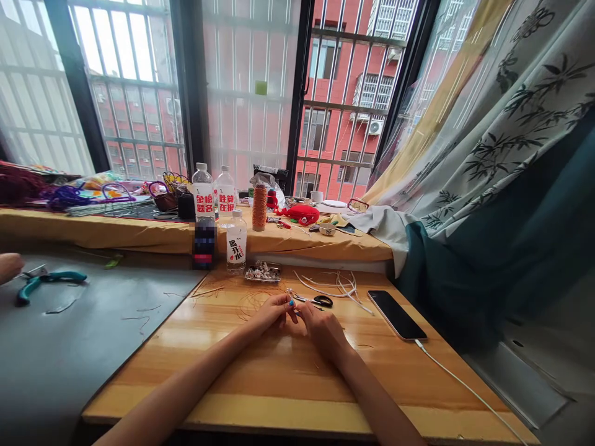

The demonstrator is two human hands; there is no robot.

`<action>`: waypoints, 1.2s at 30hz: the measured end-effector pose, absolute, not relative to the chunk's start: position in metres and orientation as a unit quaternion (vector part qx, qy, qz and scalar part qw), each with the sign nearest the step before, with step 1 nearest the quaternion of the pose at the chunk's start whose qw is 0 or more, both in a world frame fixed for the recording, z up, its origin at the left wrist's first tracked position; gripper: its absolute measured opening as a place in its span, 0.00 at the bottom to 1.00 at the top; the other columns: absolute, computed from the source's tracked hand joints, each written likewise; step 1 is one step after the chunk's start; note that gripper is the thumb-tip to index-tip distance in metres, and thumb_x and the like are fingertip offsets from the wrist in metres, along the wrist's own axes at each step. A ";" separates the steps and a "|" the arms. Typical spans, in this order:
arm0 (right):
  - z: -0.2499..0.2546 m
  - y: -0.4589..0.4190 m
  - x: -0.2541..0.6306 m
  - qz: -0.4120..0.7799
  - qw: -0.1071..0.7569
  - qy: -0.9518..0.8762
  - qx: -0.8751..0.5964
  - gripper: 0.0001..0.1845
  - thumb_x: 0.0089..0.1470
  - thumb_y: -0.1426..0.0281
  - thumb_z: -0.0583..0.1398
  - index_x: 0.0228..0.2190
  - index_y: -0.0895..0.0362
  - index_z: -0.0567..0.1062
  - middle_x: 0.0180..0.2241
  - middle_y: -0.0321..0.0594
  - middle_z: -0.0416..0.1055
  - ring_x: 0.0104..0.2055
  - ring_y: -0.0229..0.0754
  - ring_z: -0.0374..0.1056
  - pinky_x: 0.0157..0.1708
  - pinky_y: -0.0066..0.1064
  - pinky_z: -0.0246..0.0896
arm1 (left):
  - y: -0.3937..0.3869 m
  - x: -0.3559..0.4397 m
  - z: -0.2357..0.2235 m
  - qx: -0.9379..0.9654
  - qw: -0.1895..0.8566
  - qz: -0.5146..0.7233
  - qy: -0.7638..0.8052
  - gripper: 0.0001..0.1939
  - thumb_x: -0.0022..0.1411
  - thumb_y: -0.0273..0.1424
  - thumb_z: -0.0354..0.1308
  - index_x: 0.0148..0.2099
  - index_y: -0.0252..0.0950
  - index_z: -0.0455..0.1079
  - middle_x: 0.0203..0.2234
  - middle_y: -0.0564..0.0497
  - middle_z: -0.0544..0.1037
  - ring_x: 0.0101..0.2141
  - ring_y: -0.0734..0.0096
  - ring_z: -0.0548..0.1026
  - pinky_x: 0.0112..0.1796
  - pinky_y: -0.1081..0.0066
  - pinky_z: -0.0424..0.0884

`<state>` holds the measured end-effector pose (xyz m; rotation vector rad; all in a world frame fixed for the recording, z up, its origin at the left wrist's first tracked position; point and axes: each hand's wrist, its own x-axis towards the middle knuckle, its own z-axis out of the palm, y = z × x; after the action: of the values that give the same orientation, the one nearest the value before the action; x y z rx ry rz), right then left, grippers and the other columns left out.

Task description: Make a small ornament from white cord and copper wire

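Observation:
My left hand (pixel 277 311) and my right hand (pixel 321 325) meet above the wooden table, fingers closed in a pinch. A small pale pinkish-white piece (pixel 290 292) pokes up from the left fingertips; its kind is too small to make out. A blue spot shows at those fingertips. What the right fingers pinch is hidden. Thin copper-coloured wire (pixel 251 305) lies in loose loops beside the left hand. Just beyond the right hand rest black-handled scissors (pixel 322 301). Behind the hands, a clear tray (pixel 251 279) holds several small pale pieces.
White cords (pixel 335 286) and a phone (pixel 397 314) on a charging cable lie to the right. Water bottles (pixel 236 244) and an orange thread spool (pixel 259 208) stand at the back. On the grey mat, teal-handled pliers (pixel 51 277) lie near another person's hand (pixel 9 266).

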<state>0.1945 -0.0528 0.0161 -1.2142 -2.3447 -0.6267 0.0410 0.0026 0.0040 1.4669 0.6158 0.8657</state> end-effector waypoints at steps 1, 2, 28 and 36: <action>0.016 -0.053 0.195 -0.229 0.213 -0.843 -0.438 0.08 0.56 0.74 0.48 0.34 0.57 0.66 0.26 0.35 0.67 0.25 0.33 0.64 0.21 0.24 0.48 | 0.004 0.041 0.003 0.638 0.619 0.374 0.265 0.20 0.46 0.47 0.55 0.27 0.33 0.60 0.18 0.52 0.74 0.09 0.84 0.60 0.12 0.79 0.50; 0.015 -0.052 0.195 -0.232 0.216 -0.840 -0.441 0.08 0.55 0.74 0.48 0.32 0.57 0.66 0.26 0.35 0.66 0.25 0.33 0.64 0.22 0.24 0.48 | 0.005 0.041 0.002 0.638 0.620 0.373 0.264 0.20 0.46 0.47 0.55 0.27 0.33 0.60 0.18 0.52 0.74 0.09 0.84 0.60 0.12 0.79 0.50; 0.016 -0.053 0.192 -0.244 0.177 -0.850 -0.433 0.09 0.54 0.77 0.47 0.34 0.60 0.65 0.26 0.40 0.68 0.28 0.36 0.66 0.23 0.24 0.55 | 0.005 0.042 0.000 0.630 0.620 0.376 0.277 0.23 0.44 0.49 0.56 0.27 0.33 0.60 0.16 0.54 0.72 0.09 0.85 0.60 0.12 0.80 0.51; 0.010 -0.050 0.190 -0.304 0.211 -0.818 -0.441 0.10 0.54 0.77 0.49 0.27 0.58 0.67 0.22 0.37 0.67 0.23 0.35 0.62 0.23 0.26 0.49 | 0.012 0.044 -0.011 0.652 0.605 0.372 0.265 0.24 0.44 0.51 0.54 0.29 0.33 0.59 0.15 0.55 0.71 0.09 0.84 0.59 0.11 0.80 0.50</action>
<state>0.1899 -0.0501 0.0101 -1.2257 -2.2717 -0.8441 0.0437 0.0123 -0.0107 1.5091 0.6126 0.8617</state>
